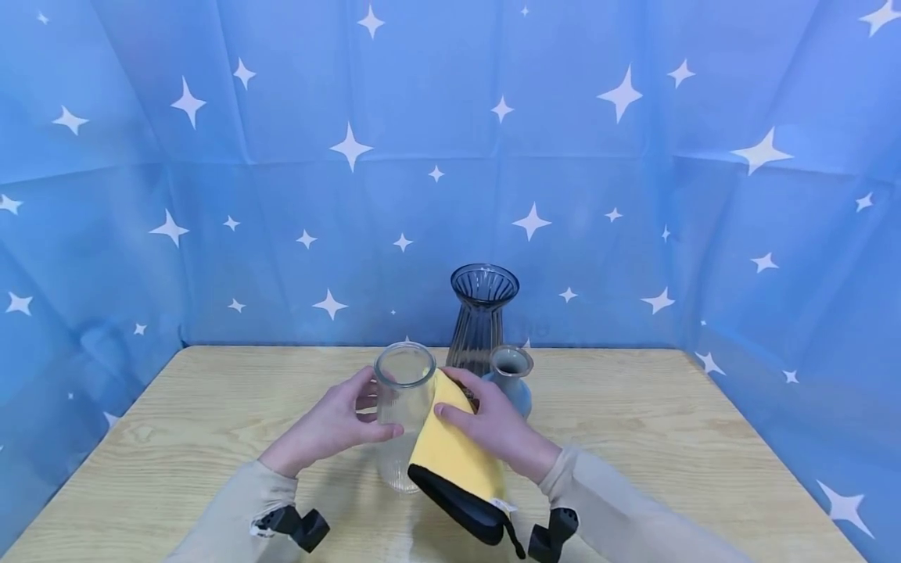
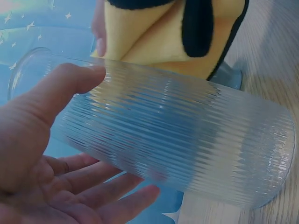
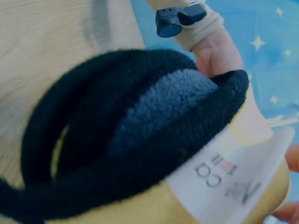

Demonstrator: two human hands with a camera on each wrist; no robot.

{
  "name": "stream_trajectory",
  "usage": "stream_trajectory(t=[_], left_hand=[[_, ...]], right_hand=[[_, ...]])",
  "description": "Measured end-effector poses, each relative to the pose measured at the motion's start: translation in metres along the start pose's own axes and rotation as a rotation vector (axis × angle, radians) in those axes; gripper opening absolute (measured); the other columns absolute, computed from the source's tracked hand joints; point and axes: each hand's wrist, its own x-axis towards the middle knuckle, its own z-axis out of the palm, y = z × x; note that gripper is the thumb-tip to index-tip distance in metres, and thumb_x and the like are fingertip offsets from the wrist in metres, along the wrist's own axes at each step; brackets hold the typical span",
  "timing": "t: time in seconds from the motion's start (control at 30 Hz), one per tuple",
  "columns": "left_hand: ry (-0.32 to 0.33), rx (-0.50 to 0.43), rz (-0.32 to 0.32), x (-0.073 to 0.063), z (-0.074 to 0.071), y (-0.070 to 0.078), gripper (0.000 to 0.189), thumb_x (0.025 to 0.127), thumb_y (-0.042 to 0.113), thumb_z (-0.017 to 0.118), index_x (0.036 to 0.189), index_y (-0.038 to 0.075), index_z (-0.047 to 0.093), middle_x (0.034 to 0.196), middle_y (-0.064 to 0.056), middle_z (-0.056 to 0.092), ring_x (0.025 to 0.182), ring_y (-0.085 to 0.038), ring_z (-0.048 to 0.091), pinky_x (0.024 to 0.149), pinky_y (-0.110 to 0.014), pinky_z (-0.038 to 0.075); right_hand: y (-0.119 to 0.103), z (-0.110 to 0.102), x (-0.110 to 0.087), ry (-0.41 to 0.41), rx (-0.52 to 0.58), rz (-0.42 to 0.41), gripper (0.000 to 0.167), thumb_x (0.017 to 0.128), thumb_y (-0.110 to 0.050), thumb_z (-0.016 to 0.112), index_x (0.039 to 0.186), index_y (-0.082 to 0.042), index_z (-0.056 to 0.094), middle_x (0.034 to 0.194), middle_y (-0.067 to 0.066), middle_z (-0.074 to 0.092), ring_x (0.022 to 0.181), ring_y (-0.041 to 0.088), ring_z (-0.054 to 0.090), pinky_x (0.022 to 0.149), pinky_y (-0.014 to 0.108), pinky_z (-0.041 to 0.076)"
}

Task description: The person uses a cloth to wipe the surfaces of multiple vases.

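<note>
My left hand [image 1: 338,422] holds a clear, ribbed glass vase [image 1: 396,461], thumb on the near side and fingers on the far side. The vase stands nearly upright in the head view, its round mouth facing up. My right hand [image 1: 496,422] grips a folded yellow cloth [image 1: 457,450] with a black border, thumb on top. The cloth lies along the right side of the vase near its rim. In the right wrist view, the cloth's black edge [image 3: 154,140] and white label [image 3: 229,179] fill much of the picture, showing a grey inner side.
Behind my right hand stands a tall, dark grey glass vase [image 1: 479,336] with a flared mouth. A small blue vase [image 1: 522,395] is beside it, partly hidden by the hand. The wooden table [image 1: 246,383] is enclosed by blue star-patterned curtains [image 1: 422,203].
</note>
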Motion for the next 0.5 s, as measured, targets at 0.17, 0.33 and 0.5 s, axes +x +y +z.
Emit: stream_trajectory(t=[0.17,0.33,0.5], left_hand=[[-0.025,-0.007,0.031,0.001,-0.001,-0.003,0.074,0.082,0.018,0.079,0.142,0.003,0.039,0.130,-0.019,0.053,0.123,-0.039,0.049,0.101,-0.048,0.043],[-0.063,-0.017,0.049,0.002,-0.002,-0.005,0.075,0.083,0.016,0.077,0.145,0.002,0.037,0.137,-0.020,0.048,0.126,-0.040,0.046,0.103,-0.049,0.041],[-0.068,-0.009,0.045,0.002,-0.004,-0.005,0.070,0.083,0.016,0.077,0.142,0.001,0.042,0.138,-0.019,0.047,0.125,-0.042,0.045,0.099,-0.049,0.045]], right_hand=[[-0.005,-0.003,0.000,0.007,0.063,-0.036,0.054,0.093,-0.021,0.065,0.143,-0.015,0.047,0.102,0.012,0.062,0.078,0.020,0.064,0.062,0.035,0.056],[-0.014,-0.007,-0.002,0.002,0.118,-0.104,0.054,0.095,-0.020,0.063,0.145,-0.021,0.044,0.122,0.012,0.056,0.083,0.021,0.064,0.066,0.036,0.056],[-0.018,-0.010,-0.002,0.009,0.128,-0.145,0.050,0.096,-0.018,0.062,0.141,-0.026,0.042,0.130,0.010,0.051,0.086,0.024,0.063,0.068,0.037,0.056]])
